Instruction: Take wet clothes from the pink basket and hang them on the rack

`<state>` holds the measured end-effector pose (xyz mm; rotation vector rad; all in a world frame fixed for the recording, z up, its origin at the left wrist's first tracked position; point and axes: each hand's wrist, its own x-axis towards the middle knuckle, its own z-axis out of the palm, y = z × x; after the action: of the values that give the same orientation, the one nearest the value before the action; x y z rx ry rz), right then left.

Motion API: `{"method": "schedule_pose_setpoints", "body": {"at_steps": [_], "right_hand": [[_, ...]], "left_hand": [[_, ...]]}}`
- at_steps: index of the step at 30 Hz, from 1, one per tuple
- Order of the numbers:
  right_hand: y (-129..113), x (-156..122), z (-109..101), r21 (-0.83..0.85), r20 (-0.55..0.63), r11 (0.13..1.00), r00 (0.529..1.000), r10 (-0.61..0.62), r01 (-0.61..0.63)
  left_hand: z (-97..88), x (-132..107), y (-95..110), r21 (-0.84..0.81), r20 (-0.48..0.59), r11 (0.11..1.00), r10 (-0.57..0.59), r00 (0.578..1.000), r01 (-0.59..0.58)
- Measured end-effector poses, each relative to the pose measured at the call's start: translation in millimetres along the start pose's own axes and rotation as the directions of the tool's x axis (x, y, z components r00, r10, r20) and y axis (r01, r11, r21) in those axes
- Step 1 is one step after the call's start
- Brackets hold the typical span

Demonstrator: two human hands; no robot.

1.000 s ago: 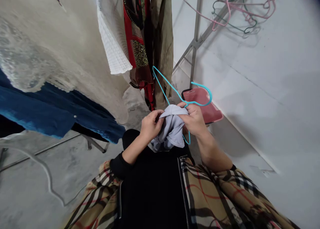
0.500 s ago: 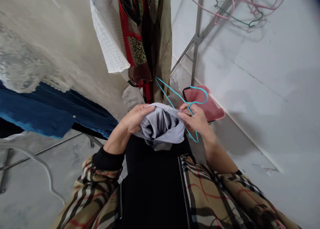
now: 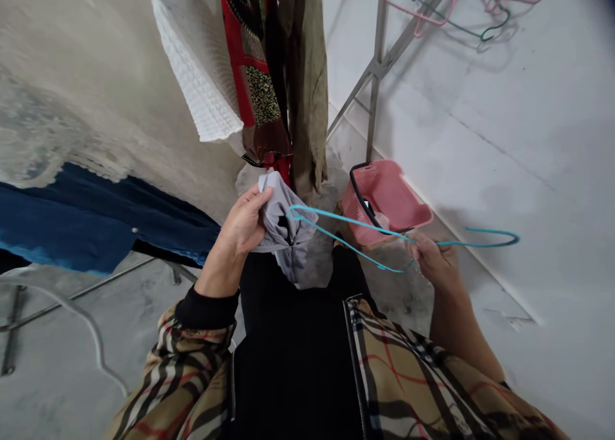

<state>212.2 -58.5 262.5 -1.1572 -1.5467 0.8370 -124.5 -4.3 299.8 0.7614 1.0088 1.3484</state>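
Observation:
My left hand grips a bunched pale grey garment in front of my body. Out to the right, my right hand pinches a turquoise wire hanger near its neck. The hanger lies almost level, its hook pointing right and its far shoulder tip touching the grey cloth. Both sleeves are tan plaid over black cuffs.
A pink plastic basket sits on the floor by the white wall. Clothes hang from a rack ahead: a white waffle piece, a red patterned one, an olive one. A blue garment hangs at left. Pink and green hangers hang top right.
My right hand has let go of the grey garment and swung out to the right with the hanger, which now lies flat. My left hand holds the cloth alone, lifted slightly.

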Motion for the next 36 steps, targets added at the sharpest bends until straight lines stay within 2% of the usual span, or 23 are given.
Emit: {"method": "schedule_pose_setpoints", "body": {"at_steps": [4,7,9,10,11,12,13,15,16,17,19,22,25,27,28,29,30,31,33,34,36], "right_hand": [[-5.6,3.4,9.7,-0.189,0.156,0.979,0.987,-0.047,0.077],[-4.9,10.2,35.0,-0.212,0.242,0.969,0.967,-0.076,0.129],[-4.3,15.0,56.2,-0.201,0.264,0.971,0.962,-0.072,0.128],[-4.3,17.4,66.5,-0.191,0.261,0.973,0.962,-0.076,0.129],[-4.7,20.0,75.8,-0.176,0.25,0.976,0.964,-0.086,0.132],[-5.4,22.8,83.5,-0.155,0.231,0.978,0.968,-0.101,0.139],[-6.4,25.8,89.3,-0.134,0.21,0.98,0.97,-0.119,0.149],[-9.1,32.6,94.8,-0.105,0.182,0.98,0.972,-0.148,0.169],[-10.6,36.3,94.7,-0.1,0.178,0.979,0.971,-0.161,0.18],[-12.0,40.1,93.4,-0.099,0.177,0.976,0.969,-0.173,0.193],[-14.1,47.6,89.3,-0.096,0.176,0.972,0.965,-0.197,0.216],[-14.5,55.9,84.9,-0.108,0.117,0.971,0.972,-0.202,0.214],[-10.2,52.2,85.1,-0.217,-0.087,0.95,0.965,-0.249,0.225],[-1.7,38.5,87.2,-0.308,-0.282,0.919,0.898,-0.336,0.247],[4.9,28.4,89.2,-0.339,-0.337,0.905,0.864,-0.374,0.259],[13.2,16.9,92.0,-0.348,-0.347,0.898,0.852,-0.392,0.271],[23.0,4.9,95.9,-0.341,-0.306,0.898,0.871,-0.385,0.277],[34.0,-6.6,100.8,-0.331,-0.221,0.904,0.909,-0.353,0.271],[57.5,-24.5,113.4,-0.355,-0.03,0.915,0.976,-0.214,0.19],[69.0,-29.6,120.6,-0.4,0.02,0.909,0.993,-0.12,0.118],[89.6,-31.5,134.5,-0.5,0.012,0.865,0.999,0.051,-0.038]], "left_hand": [[3.2,-1.7,-0.9,0.07,0.029,0.997,0.01,1.0,-0.012],[10.3,-7.1,-7.3,0.151,0.116,0.988,0.005,0.993,-0.023],[15.3,-11.7,-12.9,0.28,0.185,0.955,0.045,0.982,-0.097],[17.4,-14.0,-15.2,0.39,0.234,0.906,0.075,0.969,-0.164],[19.1,-16.1,-16.6,0.518,0.295,0.818,0.106,0.95,-0.252],[20.3,-18.0,-17.0,0.64,0.366,0.684,0.132,0.921,-0.351],[21.0,-19.5,-16.1,0.732,0.437,0.513,0.151,0.886,-0.449],[20.6,-20.8,-11.0,0.792,0.565,0.152,0.185,0.804,-0.591],[19.7,-20.6,-7.2,0.779,0.614,0.011,0.194,0.765,-0.627],[18.4,-19.9,-3.0,0.757,0.651,-0.092,0.192,0.735,-0.647],[15.4,-17.7,4.8,0.726,0.686,-0.191,0.139,0.714,-0.661],[12.3,-15.1,10.3,0.757,0.642,-0.195,0.048,0.765,-0.623],[11.5,-15.3,8.3,0.8,0.579,-0.239,0.066,0.813,-0.551],[10.6,-16.3,6.6,0.805,0.566,-0.285,0.106,0.818,-0.52],[9.8,-17.0,6.4,0.808,0.562,-0.297,0.129,0.817,-0.509],[8.9,-17.9,7.0,0.812,0.559,-0.299,0.156,0.814,-0.501],[7.9,-18.9,8.1,0.818,0.557,-0.294,0.185,0.81,-0.495],[7.3,-20.2,9.6,0.823,0.554,-0.281,0.213,0.805,-0.493],[7.6,-24.2,12.9,0.829,0.556,-0.243,0.253,0.792,-0.504],[8.7,-26.9,14.2,0.83,0.557,-0.219,0.264,0.787,-0.513],[12.6,-33.2,15.5,0.825,0.565,-0.165,0.267,0.781,-0.54]]}}
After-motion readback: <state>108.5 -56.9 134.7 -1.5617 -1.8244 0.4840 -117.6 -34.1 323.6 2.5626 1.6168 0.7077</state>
